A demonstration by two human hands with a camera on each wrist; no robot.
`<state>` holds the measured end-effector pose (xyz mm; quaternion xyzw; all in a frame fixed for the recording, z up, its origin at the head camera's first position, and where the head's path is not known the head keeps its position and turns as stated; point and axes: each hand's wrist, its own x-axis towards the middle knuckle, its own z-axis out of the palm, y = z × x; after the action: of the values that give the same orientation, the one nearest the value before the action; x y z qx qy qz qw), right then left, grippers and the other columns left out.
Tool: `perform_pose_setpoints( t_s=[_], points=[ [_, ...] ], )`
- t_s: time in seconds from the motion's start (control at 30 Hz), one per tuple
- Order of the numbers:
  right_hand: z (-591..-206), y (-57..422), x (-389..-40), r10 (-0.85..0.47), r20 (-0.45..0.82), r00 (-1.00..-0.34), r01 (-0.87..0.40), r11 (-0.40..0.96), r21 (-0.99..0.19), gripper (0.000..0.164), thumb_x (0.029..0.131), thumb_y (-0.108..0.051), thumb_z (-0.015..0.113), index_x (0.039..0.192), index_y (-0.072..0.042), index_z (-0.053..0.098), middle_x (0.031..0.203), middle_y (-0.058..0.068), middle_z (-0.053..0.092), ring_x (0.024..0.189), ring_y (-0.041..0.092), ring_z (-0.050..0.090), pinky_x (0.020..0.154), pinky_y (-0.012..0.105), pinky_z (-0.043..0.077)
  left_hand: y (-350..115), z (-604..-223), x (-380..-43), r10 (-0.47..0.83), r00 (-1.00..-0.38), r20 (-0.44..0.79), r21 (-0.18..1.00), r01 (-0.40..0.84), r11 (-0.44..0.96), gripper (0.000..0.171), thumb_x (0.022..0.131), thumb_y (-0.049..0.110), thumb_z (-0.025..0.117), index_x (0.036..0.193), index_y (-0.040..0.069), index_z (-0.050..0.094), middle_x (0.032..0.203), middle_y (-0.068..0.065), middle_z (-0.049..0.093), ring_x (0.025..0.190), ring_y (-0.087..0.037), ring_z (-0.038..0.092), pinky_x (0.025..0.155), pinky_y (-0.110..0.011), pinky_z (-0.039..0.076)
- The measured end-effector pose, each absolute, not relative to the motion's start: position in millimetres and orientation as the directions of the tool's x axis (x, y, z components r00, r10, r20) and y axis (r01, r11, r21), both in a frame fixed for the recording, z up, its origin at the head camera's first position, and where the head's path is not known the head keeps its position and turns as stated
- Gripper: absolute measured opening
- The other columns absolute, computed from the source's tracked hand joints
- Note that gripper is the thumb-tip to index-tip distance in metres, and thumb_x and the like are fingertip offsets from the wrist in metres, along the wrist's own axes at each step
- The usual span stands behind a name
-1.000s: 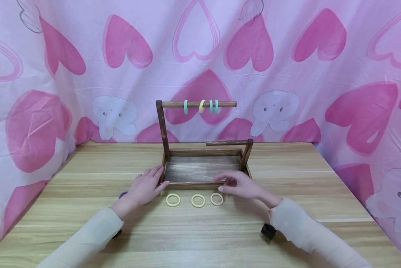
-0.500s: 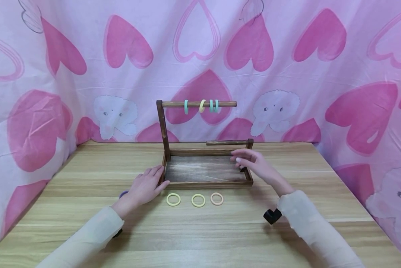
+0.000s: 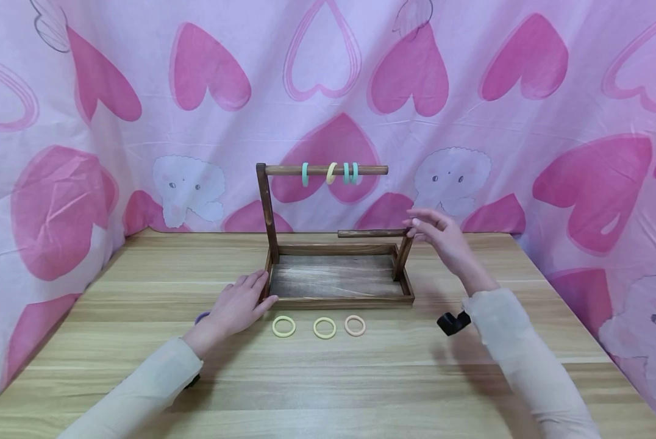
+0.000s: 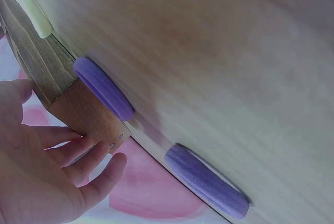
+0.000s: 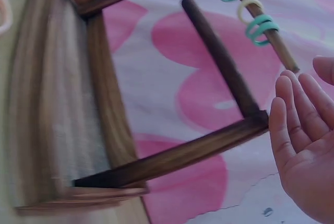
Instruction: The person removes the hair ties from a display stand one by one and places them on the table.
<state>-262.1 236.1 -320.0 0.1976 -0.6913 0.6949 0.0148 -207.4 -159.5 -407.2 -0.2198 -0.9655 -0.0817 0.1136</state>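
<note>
My left hand [image 3: 237, 305] rests against the left end of a dark wooden stand with a shallow tray [image 3: 339, 303], fingers extended. My right hand [image 3: 445, 241] is raised beside the top of the short right post [image 3: 403, 256], its fingers loosely straight and holding nothing. From that post a lower bar [image 3: 366, 233] points left. On the higher bar [image 3: 284, 171] hang several hair ties: teal ones [image 3: 305, 174] and a yellow one [image 3: 331, 174]. In the left wrist view, two purple hair ties [image 4: 102, 88] lie near the stand's end.
Two yellow hair ties [image 3: 283, 336] and a peach one [image 3: 355, 335] lie on the wooden table [image 3: 328, 390] in front of the tray. A pink heart-patterned cloth [image 3: 218, 134] hangs behind the table and at its sides.
My right hand has risen from over the tray's front edge, moving right and back to the short post's top. The left hand and the hair ties have stayed put.
</note>
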Motion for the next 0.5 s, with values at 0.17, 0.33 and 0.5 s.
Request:
perform_pose_setpoints(
  t_s=[0.17, 0.33, 0.5],
  points=[
    [-303.9, 237.6, -271.0, -0.213, 0.317, -0.924, -0.309, -0.069, -0.948, 0.022, 0.087, -0.012, 0.056, 0.108, -0.009, 0.060, 0.097, 0.006, 0.061, 0.082, 0.017, 0.057, 0.074, 0.027, 0.046, -159.4, -408.2, -207.6, 0.407, -0.874, 0.266, 0.107, 0.446, 0.888, 0.059, 0.087, 0.041, 0.050, 0.126, -0.004, 0.045, 0.127, -0.018, 0.044, 0.110, -0.034, 0.042, 0.076, -0.051, 0.040],
    [-294.4, 236.7, -282.5, -0.180, 0.326, -0.928, -0.323, -0.044, -0.945, 0.028, 0.086, -0.013, 0.059, 0.112, -0.003, 0.057, 0.098, 0.004, 0.062, 0.084, 0.019, 0.056, 0.075, 0.027, 0.046, -159.3, -408.4, -207.6, 0.407, -0.874, 0.267, 0.107, 0.446, 0.889, 0.060, 0.087, 0.041, 0.050, 0.126, -0.003, 0.045, 0.127, -0.018, 0.044, 0.110, -0.034, 0.042, 0.076, -0.051, 0.040],
    [-284.3, 233.1, -294.2, -0.156, 0.340, -0.927, -0.346, 0.014, -0.938, 0.031, 0.085, -0.015, 0.060, 0.113, -0.003, 0.056, 0.104, 0.007, 0.060, 0.090, 0.015, 0.056, 0.076, 0.025, 0.045, -159.3, -407.7, -207.7, 0.405, -0.877, 0.258, 0.110, 0.444, 0.889, 0.060, 0.087, 0.042, 0.049, 0.127, -0.003, 0.044, 0.127, -0.017, 0.043, 0.111, -0.034, 0.042, 0.077, -0.051, 0.040]
  ],
)
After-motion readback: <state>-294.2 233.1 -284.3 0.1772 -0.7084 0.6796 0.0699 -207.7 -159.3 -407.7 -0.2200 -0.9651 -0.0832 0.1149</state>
